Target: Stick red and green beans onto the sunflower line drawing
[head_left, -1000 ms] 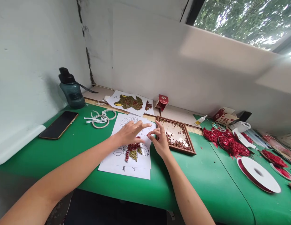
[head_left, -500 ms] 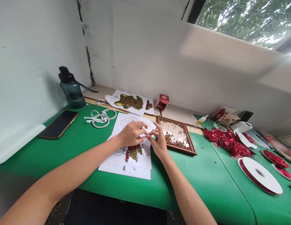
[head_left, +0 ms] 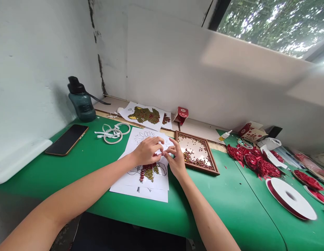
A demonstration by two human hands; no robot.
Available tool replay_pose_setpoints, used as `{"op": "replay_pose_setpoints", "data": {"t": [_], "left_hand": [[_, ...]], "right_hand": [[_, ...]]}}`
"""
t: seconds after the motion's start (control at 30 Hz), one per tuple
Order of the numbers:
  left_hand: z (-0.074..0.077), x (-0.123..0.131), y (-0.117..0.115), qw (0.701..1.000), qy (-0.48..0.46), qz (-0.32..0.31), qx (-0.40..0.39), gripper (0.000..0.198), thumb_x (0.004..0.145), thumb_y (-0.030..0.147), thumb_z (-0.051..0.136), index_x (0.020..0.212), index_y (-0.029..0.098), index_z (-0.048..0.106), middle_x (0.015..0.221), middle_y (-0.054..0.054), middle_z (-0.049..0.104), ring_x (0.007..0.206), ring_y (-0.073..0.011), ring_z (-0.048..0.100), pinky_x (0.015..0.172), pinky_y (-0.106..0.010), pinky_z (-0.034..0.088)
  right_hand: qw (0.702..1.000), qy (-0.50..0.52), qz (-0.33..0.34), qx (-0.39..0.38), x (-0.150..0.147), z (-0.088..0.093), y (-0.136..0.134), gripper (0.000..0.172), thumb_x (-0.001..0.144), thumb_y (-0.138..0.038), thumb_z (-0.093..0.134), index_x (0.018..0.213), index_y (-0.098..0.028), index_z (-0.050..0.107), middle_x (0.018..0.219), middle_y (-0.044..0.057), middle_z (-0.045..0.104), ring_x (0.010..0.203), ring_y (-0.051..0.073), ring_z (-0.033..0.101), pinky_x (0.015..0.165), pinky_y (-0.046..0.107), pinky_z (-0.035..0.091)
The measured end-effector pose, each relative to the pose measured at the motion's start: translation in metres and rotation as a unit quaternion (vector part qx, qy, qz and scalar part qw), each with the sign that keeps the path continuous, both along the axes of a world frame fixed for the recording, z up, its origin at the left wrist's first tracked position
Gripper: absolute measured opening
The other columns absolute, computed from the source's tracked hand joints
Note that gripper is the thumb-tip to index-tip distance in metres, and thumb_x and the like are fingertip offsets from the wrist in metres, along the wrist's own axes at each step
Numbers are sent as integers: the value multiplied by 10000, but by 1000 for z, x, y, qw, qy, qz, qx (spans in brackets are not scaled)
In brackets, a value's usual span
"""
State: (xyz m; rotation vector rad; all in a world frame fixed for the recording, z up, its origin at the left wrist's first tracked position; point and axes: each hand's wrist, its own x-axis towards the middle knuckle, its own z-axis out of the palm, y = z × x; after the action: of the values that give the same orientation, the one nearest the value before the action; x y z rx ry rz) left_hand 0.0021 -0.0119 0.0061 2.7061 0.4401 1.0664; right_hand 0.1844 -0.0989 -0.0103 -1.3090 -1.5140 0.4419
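My left hand (head_left: pixel 147 150) rests over a white sheet with a sunflower outline (head_left: pixel 147 164), fingers curled in a pinch above a glued patch of red and green beans (head_left: pixel 148 170). My right hand (head_left: pixel 176 158) meets it fingertip to fingertip, also pinched; what the fingers hold is too small to make out. Just right of my hands lies a brown wooden tray of loose red beans (head_left: pixel 196 152).
A green table (head_left: pixel 224 195) carries a black phone (head_left: pixel 66 139), white rings (head_left: pixel 113 132), a dark water bottle (head_left: pixel 80 99), a finished bean picture (head_left: pixel 145 115), a glue bottle (head_left: pixel 225 135), red ribbon flowers (head_left: pixel 256 162) and a ribbon spool (head_left: pixel 291 198). Walls close in at left and behind.
My left hand's fingers, stretched out a second ago, have curled into a pinch. Both hands have drawn together over the sheet until their fingertips meet.
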Motion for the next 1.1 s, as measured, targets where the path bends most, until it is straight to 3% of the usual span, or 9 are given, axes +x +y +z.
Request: {"op": "replay_pose_setpoints", "data": {"t": [0.57,1.1], "left_hand": [[-9,4,-2,1000,-4,16,-12,82,862,130,636,909,196,628,1160,-61,653,948,-204,675,832,-351,518],[-6,1,1,999,-4,-3,-37,39,908,168,617,912,199,641,1151,-57,644,918,-197,665,844,-355,502]], "right_hand": [[1000,17,6,-7,0,-2,0,602,952,-326,698,1498,-285,449,765,-21,715,844,211,613,942,450,498],[1000,-10,-6,8,1,-1,-1,604,939,-309,704,1488,-279,453,839,-2,775,897,226,652,975,472,489]]}}
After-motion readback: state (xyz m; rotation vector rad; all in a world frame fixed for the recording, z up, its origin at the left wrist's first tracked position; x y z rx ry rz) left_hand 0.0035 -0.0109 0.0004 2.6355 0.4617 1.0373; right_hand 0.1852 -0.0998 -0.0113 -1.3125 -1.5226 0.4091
